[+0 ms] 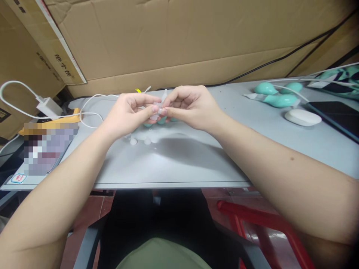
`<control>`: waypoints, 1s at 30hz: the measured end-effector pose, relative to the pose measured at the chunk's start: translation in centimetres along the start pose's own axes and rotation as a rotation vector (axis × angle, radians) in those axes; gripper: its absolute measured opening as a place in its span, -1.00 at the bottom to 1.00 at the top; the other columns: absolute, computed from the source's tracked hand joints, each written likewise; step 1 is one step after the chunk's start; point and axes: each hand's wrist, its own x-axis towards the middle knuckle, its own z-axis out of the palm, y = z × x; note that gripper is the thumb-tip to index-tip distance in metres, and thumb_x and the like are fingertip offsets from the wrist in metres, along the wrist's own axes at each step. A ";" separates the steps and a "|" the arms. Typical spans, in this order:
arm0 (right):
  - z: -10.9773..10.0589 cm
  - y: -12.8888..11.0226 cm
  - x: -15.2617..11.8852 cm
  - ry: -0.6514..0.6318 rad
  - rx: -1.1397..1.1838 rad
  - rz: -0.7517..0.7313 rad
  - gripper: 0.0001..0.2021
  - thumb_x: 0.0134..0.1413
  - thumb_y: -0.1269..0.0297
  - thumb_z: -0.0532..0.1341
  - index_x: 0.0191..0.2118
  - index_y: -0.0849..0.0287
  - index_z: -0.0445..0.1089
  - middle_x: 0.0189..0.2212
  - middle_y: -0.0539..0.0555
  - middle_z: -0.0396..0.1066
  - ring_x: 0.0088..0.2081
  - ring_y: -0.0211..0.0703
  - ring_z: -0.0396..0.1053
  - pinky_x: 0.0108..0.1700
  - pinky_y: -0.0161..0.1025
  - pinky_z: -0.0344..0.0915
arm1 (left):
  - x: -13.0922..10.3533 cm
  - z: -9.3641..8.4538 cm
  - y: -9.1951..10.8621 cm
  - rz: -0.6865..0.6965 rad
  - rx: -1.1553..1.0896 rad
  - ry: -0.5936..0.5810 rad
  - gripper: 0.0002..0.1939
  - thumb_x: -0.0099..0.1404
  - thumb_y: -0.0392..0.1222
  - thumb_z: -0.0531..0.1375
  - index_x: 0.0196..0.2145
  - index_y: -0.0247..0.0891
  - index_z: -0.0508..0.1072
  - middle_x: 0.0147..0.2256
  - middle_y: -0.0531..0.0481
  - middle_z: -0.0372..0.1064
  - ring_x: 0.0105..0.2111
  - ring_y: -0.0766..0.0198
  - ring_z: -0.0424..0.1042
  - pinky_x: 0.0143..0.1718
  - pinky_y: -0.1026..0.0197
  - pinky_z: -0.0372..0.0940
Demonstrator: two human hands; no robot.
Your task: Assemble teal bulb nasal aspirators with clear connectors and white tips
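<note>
Over the middle of the desk, my left hand (pixel 126 112) pinches a small translucent plastic piece (pixel 154 115) between thumb and fingers. My right hand (pixel 189 106) meets it there, its thumb and forefinger closed on the same piece or a part joined to it; I cannot tell which. Partly hidden behind my fingers are teal bulb-shaped things (pixel 162 120) and a clear pointed tip (pixel 165 94). Below my hands, two small whitish caps (pixel 133 141) (pixel 147 141) sit on the desk.
Several teal bulbs (pixel 280 99) lie at the right, near a white rounded case (pixel 303 117) and a dark phone (pixel 336 116). At the left are a white charger (pixel 49 108), cable and yellow power strip (pixel 53 121). Cardboard (pixel 179 45) walls the back; a red stool (pixel 252 213) stands below.
</note>
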 end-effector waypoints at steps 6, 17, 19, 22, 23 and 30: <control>0.3 0.2 0.0 -0.016 -0.037 -0.070 -0.52 0.17 -0.14 0.67 -0.19 0.07 0.52 -0.31 0.04 0.64 -0.26 -0.11 0.64 -0.19 -0.17 0.65 | 0.2 -0.1 -0.1 0.013 0.009 -0.047 -0.52 0.38 0.14 0.59 0.07 -0.26 0.77 -0.20 -0.10 0.76 -0.16 0.08 0.80 -0.05 0.05 0.78; -1.5 0.2 -0.1 -0.122 -0.514 -0.406 -0.77 0.53 0.05 0.41 0.09 0.01 0.74 -0.22 0.07 0.67 -0.17 -0.13 0.56 -0.13 -0.19 0.54 | 0.3 0.0 -0.6 -0.054 -0.105 -0.087 -0.19 0.32 0.40 0.56 0.28 -0.22 0.66 -0.16 -0.11 0.76 -0.23 0.08 0.79 -0.15 0.05 0.77; -1.4 0.1 -0.2 -0.106 -0.554 -0.424 -0.76 0.52 0.04 0.42 0.06 0.04 0.76 -0.22 0.07 0.68 -0.19 -0.14 0.56 -0.17 -0.21 0.51 | 0.2 0.0 -0.2 -0.054 -0.093 -0.105 -0.28 0.33 0.40 0.56 0.17 -0.23 0.72 -0.11 -0.13 0.76 -0.21 0.11 0.78 -0.12 0.08 0.77; -1.2 -0.3 -0.2 -0.086 -0.571 -0.432 -0.73 0.51 0.01 0.43 0.01 0.08 0.77 -0.22 0.09 0.69 -0.21 -0.16 0.56 -0.21 -0.23 0.47 | -0.1 -0.1 0.6 -0.041 -0.075 -0.144 -0.39 0.32 0.35 0.58 0.01 -0.23 0.78 -0.06 -0.13 0.77 -0.17 0.14 0.78 -0.09 0.13 0.75; -1.1 -0.3 -0.2 -0.083 -0.576 -0.426 -0.72 0.51 0.00 0.42 0.01 0.08 0.77 -0.22 0.09 0.69 -0.22 -0.16 0.55 -0.22 -0.22 0.46 | -0.1 -0.1 0.7 -0.038 -0.072 -0.148 -0.42 0.30 0.32 0.60 -0.02 -0.23 0.78 -0.08 -0.12 0.77 -0.18 0.16 0.77 -0.09 0.14 0.74; -0.7 0.0 -0.1 -0.061 -0.584 -0.413 -0.74 0.49 -0.04 0.42 0.00 -0.01 0.75 -0.24 0.04 0.73 -0.26 -0.11 0.58 -0.14 -0.12 0.52 | 0.0 0.0 0.6 -0.054 -0.060 -0.100 -0.60 0.26 0.03 0.62 -0.04 -0.24 0.79 -0.22 -0.07 0.76 -0.31 0.23 0.71 -0.20 0.17 0.70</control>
